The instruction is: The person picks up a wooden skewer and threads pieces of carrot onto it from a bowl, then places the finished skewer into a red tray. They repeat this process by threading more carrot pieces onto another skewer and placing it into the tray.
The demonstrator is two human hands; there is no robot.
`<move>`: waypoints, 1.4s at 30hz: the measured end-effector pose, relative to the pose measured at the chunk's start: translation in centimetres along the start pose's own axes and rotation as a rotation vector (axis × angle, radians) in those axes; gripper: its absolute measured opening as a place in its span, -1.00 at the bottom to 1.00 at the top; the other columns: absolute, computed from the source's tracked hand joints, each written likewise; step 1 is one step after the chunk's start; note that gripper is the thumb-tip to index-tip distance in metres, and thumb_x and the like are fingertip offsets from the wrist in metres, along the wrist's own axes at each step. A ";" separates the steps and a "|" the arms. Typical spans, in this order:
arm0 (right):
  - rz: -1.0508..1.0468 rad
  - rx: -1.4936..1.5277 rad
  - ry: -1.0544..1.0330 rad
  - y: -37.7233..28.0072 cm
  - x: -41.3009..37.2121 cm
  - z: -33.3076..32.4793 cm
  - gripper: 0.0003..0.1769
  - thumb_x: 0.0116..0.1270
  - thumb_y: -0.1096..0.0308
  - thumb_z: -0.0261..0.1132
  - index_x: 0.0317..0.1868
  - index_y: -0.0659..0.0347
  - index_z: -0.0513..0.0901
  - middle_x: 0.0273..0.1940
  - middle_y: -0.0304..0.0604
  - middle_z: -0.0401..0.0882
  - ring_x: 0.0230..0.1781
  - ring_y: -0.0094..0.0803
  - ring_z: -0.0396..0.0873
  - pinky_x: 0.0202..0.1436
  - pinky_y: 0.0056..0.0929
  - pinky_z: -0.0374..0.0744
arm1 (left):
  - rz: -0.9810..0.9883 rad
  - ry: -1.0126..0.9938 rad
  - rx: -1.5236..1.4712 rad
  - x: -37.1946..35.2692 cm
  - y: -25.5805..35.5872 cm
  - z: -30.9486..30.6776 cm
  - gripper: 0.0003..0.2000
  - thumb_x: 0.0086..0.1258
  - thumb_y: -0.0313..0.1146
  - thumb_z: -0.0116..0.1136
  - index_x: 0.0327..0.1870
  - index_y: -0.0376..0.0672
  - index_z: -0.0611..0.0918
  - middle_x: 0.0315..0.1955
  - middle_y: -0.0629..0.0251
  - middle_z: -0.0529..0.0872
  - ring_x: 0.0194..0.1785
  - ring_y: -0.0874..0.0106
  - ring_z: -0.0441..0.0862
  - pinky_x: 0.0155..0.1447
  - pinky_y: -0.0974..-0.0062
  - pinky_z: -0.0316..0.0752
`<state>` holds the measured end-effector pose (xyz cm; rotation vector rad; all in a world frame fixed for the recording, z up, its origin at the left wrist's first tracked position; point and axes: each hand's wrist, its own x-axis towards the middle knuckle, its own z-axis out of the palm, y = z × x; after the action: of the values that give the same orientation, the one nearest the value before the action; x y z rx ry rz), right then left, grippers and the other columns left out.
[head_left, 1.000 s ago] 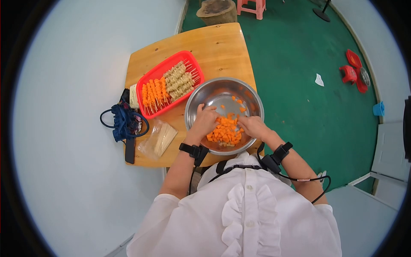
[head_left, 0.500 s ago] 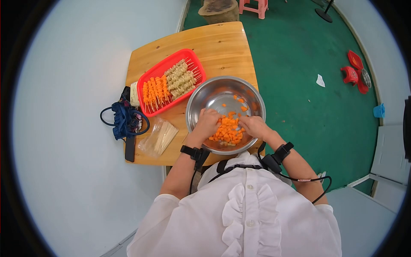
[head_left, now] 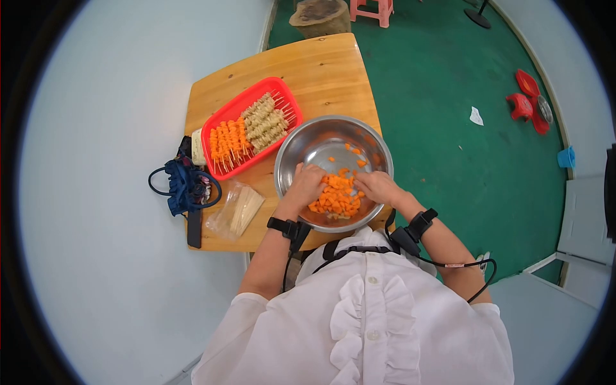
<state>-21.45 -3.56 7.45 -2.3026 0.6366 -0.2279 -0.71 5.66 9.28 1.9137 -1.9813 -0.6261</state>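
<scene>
A steel bowl [head_left: 292,151] stands at the table's front right, with a pile of orange chopped pieces [head_left: 337,197] in its near part and a few loose ones farther back. My left hand [head_left: 308,184] reaches over the left rim to the pile, its fingers bent and their tips hidden among the pieces. From the right, my right hand [head_left: 377,186] reaches in with its fingers drawn together at the pile's right edge. What either hand holds, if anything, is too small to make out.
On the wooden table [head_left: 321,64] lie a red tray [head_left: 240,99] of orange and pale skewers, a plastic bag of bare sticks [head_left: 245,210], a blue handbag [head_left: 183,186] and a dark phone [head_left: 194,229]. A log stump [head_left: 321,19] stands behind the table.
The whole view has shifted slightly, with the table a little farther left. Both hands remain at the orange pile, with only small finger movements.
</scene>
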 end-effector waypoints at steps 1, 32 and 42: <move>-0.002 0.000 0.006 0.1 0.0 0.0 -0.82 0.24 0.29 0.05 -0.39 0.24 0.43 -0.55 0.08 0.50 -0.49 0.04 0.48 -0.40 -0.08 0.43 | 0.009 0.001 0.007 0.1 0.0 0.1 -0.82 0.02 -0.47 0.18 -0.31 -0.22 0.58 -0.29 0.17 0.58 -0.05 0.27 0.47 0.22 0.16 0.11; 0.063 0.416 -0.085 0.8 0.5 -0.9 -0.78 0.27 0.32 0.03 -0.40 0.31 0.49 -0.47 0.06 0.52 -0.39 -0.09 0.52 -0.31 -0.26 0.46 | 0.164 0.041 -0.065 -0.1 -0.1 -1.1 -0.85 0.08 -0.55 -0.01 -0.30 -0.29 0.48 -0.34 0.05 0.52 -0.12 0.12 0.42 0.01 0.29 0.31; -0.010 0.108 -0.048 0.4 -0.1 -0.4 -0.83 0.24 0.31 0.06 -0.39 0.25 0.45 -0.47 0.04 0.54 -0.40 -0.03 0.51 -0.34 -0.16 0.45 | 0.080 -0.122 -0.110 -0.3 -0.2 -1.2 -0.82 0.10 -0.51 -0.04 -0.27 -0.33 0.50 -0.32 -0.01 0.52 -0.12 0.09 0.43 0.00 0.27 0.32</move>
<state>-21.84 -3.98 7.49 -2.2018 0.5745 -0.2060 0.11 5.87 10.26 1.7610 -2.0391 -0.8293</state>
